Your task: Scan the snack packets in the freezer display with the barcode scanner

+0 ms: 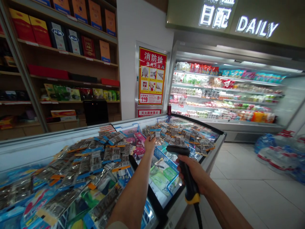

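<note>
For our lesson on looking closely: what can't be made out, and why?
All in the head view:
Fine print on the packets: too small, blurred.
Part of the scanner: behind the right hand.
Far end of the cable: cut off by bottom edge.
Top line of the sign: cut off by top edge.

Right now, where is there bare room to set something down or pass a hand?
The tiled floor is open between the chest freezer and the wrapped water bottles. A hand could probably pass above the green bags, between the left forearm and scanner. Packets crowd the freezer's left and far end.
</note>
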`<action>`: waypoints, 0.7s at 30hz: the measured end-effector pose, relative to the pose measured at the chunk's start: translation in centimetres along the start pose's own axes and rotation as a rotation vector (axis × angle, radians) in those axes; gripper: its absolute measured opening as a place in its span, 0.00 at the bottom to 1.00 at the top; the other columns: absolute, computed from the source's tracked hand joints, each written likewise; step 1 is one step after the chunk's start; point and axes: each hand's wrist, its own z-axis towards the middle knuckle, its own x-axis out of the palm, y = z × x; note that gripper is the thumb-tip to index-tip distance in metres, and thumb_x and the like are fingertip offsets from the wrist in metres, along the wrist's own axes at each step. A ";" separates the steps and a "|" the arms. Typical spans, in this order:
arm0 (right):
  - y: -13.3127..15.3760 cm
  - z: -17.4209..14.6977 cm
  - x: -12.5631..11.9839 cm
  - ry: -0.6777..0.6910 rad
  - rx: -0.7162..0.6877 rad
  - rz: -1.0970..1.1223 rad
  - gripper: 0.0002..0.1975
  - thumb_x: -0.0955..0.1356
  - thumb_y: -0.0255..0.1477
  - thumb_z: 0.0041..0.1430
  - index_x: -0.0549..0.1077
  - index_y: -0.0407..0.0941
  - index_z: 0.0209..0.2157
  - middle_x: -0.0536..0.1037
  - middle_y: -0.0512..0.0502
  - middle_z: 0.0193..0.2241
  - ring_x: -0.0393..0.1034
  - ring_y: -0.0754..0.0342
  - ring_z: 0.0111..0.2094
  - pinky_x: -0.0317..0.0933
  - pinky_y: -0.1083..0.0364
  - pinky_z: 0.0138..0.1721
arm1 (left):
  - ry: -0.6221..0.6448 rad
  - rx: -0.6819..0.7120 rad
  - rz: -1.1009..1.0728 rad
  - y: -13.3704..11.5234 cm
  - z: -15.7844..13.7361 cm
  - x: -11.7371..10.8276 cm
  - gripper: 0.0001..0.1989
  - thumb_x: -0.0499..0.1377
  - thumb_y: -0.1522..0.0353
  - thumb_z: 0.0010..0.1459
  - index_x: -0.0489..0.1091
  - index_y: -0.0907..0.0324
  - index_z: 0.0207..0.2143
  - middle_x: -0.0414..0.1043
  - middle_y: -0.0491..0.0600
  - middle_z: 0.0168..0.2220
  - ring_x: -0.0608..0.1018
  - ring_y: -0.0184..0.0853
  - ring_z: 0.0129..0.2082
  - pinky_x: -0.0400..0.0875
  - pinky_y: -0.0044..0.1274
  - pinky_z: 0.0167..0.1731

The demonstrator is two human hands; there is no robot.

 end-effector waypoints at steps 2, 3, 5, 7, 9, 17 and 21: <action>0.1 -0.2 -0.1 -0.003 -0.010 0.001 0.12 0.64 0.37 0.47 0.64 0.42 0.26 0.64 0.55 0.13 0.58 0.62 0.11 0.53 0.62 0.10 | 0.008 0.003 -0.048 0.1 0.0 0.0 0.10 0.57 0.69 0.39 0.68 0.62 0.28 0.69 0.46 0.24 0.71 0.29 0.25 0.63 0.20 0.25; 0.2 -0.3 -0.1 -0.001 -0.013 -0.002 0.11 0.64 0.37 0.47 0.64 0.42 0.26 0.64 0.55 0.13 0.58 0.62 0.11 0.53 0.62 0.10 | 0.013 0.006 -0.077 0.2 0.0 0.0 0.10 0.57 0.69 0.39 0.68 0.62 0.28 0.69 0.46 0.24 0.71 0.29 0.24 0.63 0.20 0.25; 0.4 -0.5 -0.1 0.010 -0.012 -0.006 0.11 0.64 0.37 0.47 0.64 0.42 0.26 0.64 0.55 0.13 0.58 0.62 0.11 0.52 0.62 0.10 | 0.018 0.007 -0.110 0.3 0.1 0.0 0.10 0.58 0.69 0.39 0.67 0.62 0.28 0.69 0.46 0.24 0.71 0.29 0.24 0.63 0.21 0.25; 0.5 -0.7 -0.1 0.016 -0.008 -0.009 0.12 0.63 0.37 0.47 0.64 0.42 0.27 0.64 0.55 0.13 0.58 0.63 0.11 0.52 0.63 0.10 | 0.022 0.003 -0.111 0.5 0.1 -0.1 0.10 0.58 0.68 0.39 0.67 0.62 0.28 0.69 0.46 0.24 0.71 0.30 0.24 0.63 0.21 0.25; 0.6 -0.9 -0.1 0.020 -0.005 -0.007 0.12 0.63 0.37 0.48 0.64 0.42 0.27 0.64 0.55 0.13 0.58 0.63 0.11 0.52 0.63 0.10 | 0.021 -0.002 -0.087 0.7 0.2 -0.1 0.10 0.58 0.68 0.39 0.67 0.62 0.28 0.70 0.47 0.25 0.71 0.31 0.25 0.63 0.22 0.26; 0.0 -0.9 -0.1 0.045 0.041 -0.001 0.12 0.63 0.37 0.48 0.64 0.42 0.27 0.64 0.55 0.12 0.57 0.63 0.10 0.52 0.63 0.09 | -0.002 -0.006 -0.007 0.2 0.0 0.0 0.11 0.57 0.67 0.39 0.68 0.62 0.28 0.70 0.47 0.25 0.71 0.32 0.26 0.62 0.22 0.27; -0.2 -0.8 -0.2 0.046 0.075 0.018 0.11 0.62 0.36 0.49 0.64 0.42 0.26 0.64 0.55 0.13 0.57 0.63 0.10 0.52 0.63 0.09 | -0.017 -0.011 -0.026 -0.3 -0.4 0.1 0.08 0.57 0.68 0.39 0.68 0.63 0.25 0.69 0.46 0.22 0.70 0.30 0.23 0.61 0.21 0.24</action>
